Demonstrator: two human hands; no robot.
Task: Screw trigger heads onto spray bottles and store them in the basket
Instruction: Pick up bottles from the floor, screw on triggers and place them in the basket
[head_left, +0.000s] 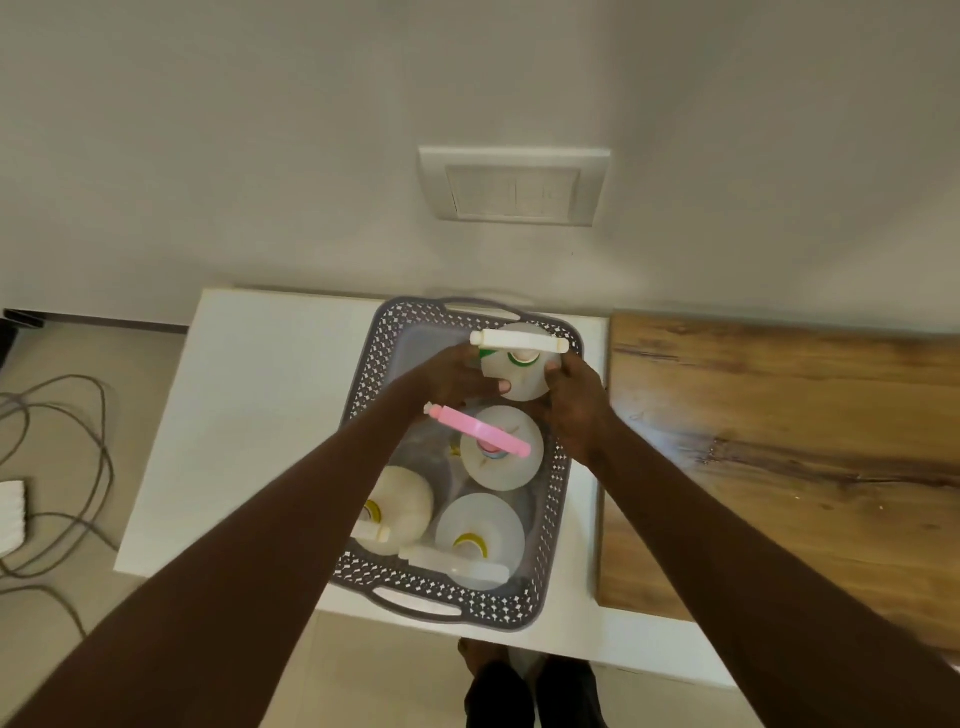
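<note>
Head view: both hands, left hand (457, 376) and right hand (574, 400), clasp the white-topped bottle (519, 371) at the basket's (563, 467) twelve o'clock end. Lowered carelessly, it could knock the pink-topped bottle (501, 449) just behind it.

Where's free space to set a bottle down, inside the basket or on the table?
Basket is crowded: four bottles, both hands gripping the far bottle. Only a small gap remains at its left side, behind the near-left bottle. White table left of the basket is bare; so is the wooden top on the right.
</note>
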